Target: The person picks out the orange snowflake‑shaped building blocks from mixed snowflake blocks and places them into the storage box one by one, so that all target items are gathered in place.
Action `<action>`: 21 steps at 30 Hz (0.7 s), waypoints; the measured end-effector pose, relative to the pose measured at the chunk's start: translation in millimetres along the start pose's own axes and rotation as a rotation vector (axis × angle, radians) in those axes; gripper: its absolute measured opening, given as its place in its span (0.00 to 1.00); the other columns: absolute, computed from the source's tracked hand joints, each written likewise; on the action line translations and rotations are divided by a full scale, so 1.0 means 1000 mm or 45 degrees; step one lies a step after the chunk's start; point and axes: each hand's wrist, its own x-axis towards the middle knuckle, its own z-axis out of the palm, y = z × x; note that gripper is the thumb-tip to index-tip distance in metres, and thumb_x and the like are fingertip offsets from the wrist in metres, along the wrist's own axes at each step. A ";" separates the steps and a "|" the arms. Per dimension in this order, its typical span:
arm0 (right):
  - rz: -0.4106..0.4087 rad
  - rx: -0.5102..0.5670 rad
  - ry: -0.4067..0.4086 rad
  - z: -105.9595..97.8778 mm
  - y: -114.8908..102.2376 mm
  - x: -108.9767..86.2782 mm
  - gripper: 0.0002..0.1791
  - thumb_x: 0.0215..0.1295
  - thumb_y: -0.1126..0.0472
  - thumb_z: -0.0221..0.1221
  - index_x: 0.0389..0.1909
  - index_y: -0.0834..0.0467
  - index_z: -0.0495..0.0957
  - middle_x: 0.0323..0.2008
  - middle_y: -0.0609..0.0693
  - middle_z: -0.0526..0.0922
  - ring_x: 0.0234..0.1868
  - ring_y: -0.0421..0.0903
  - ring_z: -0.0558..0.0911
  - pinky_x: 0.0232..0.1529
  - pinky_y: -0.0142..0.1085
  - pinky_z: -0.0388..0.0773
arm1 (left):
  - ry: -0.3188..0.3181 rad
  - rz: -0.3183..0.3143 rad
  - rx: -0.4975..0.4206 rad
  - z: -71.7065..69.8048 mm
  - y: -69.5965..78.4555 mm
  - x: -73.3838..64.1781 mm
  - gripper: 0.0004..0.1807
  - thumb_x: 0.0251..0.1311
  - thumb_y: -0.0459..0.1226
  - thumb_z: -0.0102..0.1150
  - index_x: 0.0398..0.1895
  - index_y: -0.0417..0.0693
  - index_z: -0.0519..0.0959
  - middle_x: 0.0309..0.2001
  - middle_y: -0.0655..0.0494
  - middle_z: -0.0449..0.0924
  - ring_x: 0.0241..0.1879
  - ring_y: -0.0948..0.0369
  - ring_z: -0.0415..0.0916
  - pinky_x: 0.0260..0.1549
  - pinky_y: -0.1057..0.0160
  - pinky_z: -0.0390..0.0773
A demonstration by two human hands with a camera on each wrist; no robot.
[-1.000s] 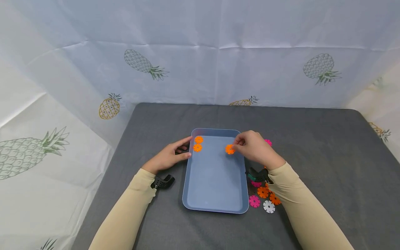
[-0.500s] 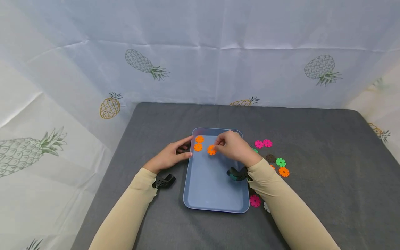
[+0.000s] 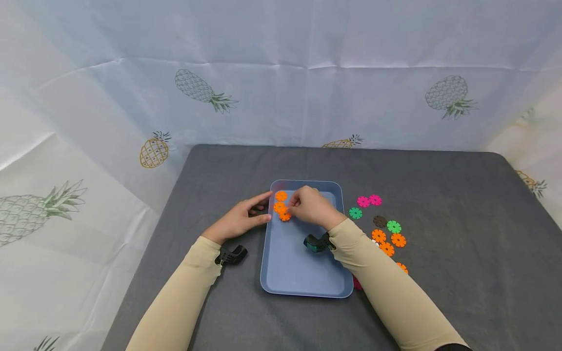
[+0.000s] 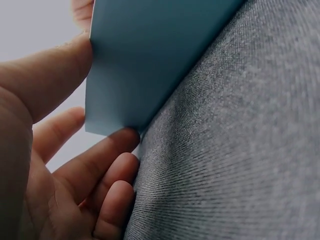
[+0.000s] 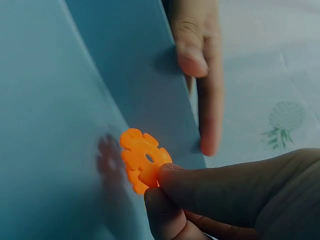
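Orange notched disc (image 5: 134,159) with a small hole at its centre is pinched between thumb and finger of the right hand (image 3: 311,207), inside the blue tray (image 3: 291,265) near its left wall. Printed pineapples mark the pale backdrop cloth (image 3: 272,102), and the black right wristband (image 3: 317,242) bears a green patch.

The tray has a thin raised rim and rounded corners. Its floor stretches from the orange group down to the near rim, with the right wrist above it. The right sleeve (image 3: 377,273) crosses the right rim and covers part of the loose discs beyond. Past those, grey cloth (image 3: 465,219) runs on to the table's right side; the far edge meets the backdrop.

The left hand (image 3: 239,217) grasps nothing: its relaxed fingers are spread, with thumb and fingertips at the tray's left wall.

The held disc is bright, glossy and petal-edged, tilted, with a dark reflection on the tray beside it. Two orange discs (image 3: 281,196) lie in the far left corner; whether it touches the nearer one cannot be told. Right of the tray lie pink discs (image 3: 375,200), green discs (image 3: 393,226), a brown disc (image 3: 379,221) and more orange ones.
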 end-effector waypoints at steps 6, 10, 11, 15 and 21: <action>-0.031 0.009 -0.017 0.011 0.000 0.004 0.09 0.65 0.64 0.67 0.24 0.57 0.86 0.19 0.46 0.79 0.20 0.41 0.73 0.23 0.31 0.67 | 0.002 0.004 -0.003 0.001 0.001 0.000 0.39 0.73 0.42 0.65 0.82 0.49 0.62 0.76 0.41 0.67 0.68 0.43 0.70 0.68 0.42 0.69; -0.030 0.009 -0.020 0.016 0.002 0.007 0.09 0.66 0.64 0.67 0.24 0.57 0.85 0.18 0.45 0.79 0.19 0.41 0.72 0.23 0.31 0.66 | 0.005 0.005 -0.008 0.002 0.001 0.000 0.38 0.73 0.42 0.65 0.82 0.49 0.63 0.76 0.41 0.67 0.69 0.43 0.70 0.68 0.42 0.69; -0.031 0.006 -0.018 0.016 0.003 0.007 0.09 0.66 0.64 0.67 0.24 0.57 0.85 0.18 0.45 0.79 0.19 0.41 0.72 0.23 0.31 0.65 | 0.008 0.006 -0.010 0.002 0.001 0.000 0.38 0.73 0.41 0.65 0.82 0.49 0.63 0.76 0.41 0.67 0.69 0.43 0.70 0.68 0.42 0.69; -0.025 0.000 -0.024 0.018 0.003 0.007 0.09 0.65 0.64 0.67 0.24 0.57 0.86 0.19 0.45 0.79 0.20 0.41 0.72 0.23 0.31 0.65 | 0.019 0.038 -0.003 0.003 0.000 -0.001 0.38 0.73 0.40 0.65 0.82 0.47 0.63 0.75 0.40 0.68 0.68 0.43 0.71 0.67 0.43 0.71; -0.017 0.014 -0.032 0.021 0.003 0.007 0.09 0.66 0.64 0.66 0.24 0.57 0.86 0.19 0.44 0.78 0.20 0.40 0.71 0.22 0.30 0.64 | 0.018 0.055 -0.015 0.003 -0.002 0.000 0.38 0.72 0.40 0.66 0.82 0.46 0.63 0.75 0.41 0.68 0.68 0.44 0.71 0.67 0.44 0.71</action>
